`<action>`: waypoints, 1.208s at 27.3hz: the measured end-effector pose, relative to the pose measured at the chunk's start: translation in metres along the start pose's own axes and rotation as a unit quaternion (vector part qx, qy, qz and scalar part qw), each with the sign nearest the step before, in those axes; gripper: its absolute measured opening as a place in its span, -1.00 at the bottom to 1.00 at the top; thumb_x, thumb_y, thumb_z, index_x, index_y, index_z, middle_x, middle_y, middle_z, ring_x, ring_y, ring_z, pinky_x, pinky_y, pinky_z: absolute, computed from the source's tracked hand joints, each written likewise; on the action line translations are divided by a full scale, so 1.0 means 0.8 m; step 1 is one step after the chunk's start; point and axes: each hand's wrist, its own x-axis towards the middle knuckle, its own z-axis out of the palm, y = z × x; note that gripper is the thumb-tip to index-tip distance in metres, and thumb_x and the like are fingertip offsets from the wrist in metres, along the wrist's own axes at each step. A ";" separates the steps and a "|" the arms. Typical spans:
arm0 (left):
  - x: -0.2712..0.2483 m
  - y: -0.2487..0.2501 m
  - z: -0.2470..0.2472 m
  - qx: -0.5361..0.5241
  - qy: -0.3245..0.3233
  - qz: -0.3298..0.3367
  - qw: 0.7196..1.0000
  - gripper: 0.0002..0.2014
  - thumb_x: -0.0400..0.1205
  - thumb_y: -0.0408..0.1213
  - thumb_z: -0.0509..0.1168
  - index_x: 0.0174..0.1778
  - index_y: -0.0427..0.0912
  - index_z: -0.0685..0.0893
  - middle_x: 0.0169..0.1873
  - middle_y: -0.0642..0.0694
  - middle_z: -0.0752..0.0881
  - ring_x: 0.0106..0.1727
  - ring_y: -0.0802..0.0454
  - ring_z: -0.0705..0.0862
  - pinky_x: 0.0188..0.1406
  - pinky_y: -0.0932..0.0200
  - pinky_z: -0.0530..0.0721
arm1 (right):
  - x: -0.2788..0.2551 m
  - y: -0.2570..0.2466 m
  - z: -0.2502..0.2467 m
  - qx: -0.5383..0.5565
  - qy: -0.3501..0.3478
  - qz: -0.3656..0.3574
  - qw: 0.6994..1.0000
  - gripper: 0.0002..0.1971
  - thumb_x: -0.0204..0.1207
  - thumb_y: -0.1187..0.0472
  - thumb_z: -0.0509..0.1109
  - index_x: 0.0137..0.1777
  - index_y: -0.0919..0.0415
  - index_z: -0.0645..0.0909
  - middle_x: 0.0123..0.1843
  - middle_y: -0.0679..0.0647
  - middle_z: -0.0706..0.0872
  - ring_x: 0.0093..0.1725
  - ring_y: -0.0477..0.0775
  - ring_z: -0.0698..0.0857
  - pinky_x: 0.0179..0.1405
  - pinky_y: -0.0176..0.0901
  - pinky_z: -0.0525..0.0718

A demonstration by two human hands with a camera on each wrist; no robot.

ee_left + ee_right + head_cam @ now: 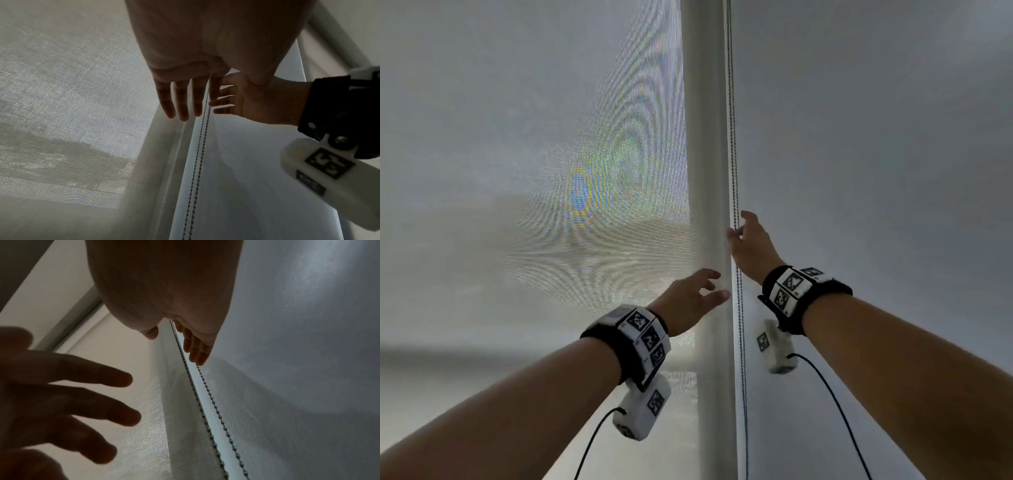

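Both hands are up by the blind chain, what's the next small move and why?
Probably close the right hand on the bead chain: it runs between the thumb and straight fingers, not yet pinched. The left hand hovers open beside it.

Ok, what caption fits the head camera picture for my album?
Right hand at the bead chain, left hand open just below, beside the blind.
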 end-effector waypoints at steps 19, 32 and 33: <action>0.036 -0.017 0.024 -0.096 0.098 0.045 0.989 -0.71 0.68 -0.06 0.06 0.13 -0.01 0.64 -0.06 -0.01 0.77 -0.02 0.06 0.71 -0.02 0.17 0.59 | -0.028 0.011 0.019 0.183 0.169 -0.057 0.967 -0.61 0.73 0.11 0.06 -0.37 0.18 0.25 -0.44 0.08 0.32 -0.42 0.01 0.30 -0.39 -0.07 0.34; 0.051 0.054 0.036 -0.274 0.092 0.015 0.957 -0.58 0.72 -0.11 -0.01 0.07 -0.31 0.68 -0.12 -0.35 0.79 -0.05 -0.19 0.77 0.01 0.03 0.72 | -0.127 0.048 0.054 0.223 0.129 -0.033 0.966 -0.62 0.76 0.14 0.06 -0.28 -0.03 0.57 -0.46 -0.24 0.59 -0.44 -0.20 0.54 -0.31 -0.05 0.56; 0.050 0.058 0.039 -0.289 0.083 0.009 0.954 -0.57 0.72 -0.11 -0.02 0.04 -0.32 0.68 -0.17 -0.34 0.79 -0.11 -0.20 0.77 0.00 0.01 0.71 | -0.137 0.054 0.057 0.216 0.128 -0.018 0.968 -0.59 0.75 0.14 0.08 -0.37 -0.07 0.46 -0.54 -0.22 0.51 -0.50 -0.18 0.44 -0.36 -0.06 0.47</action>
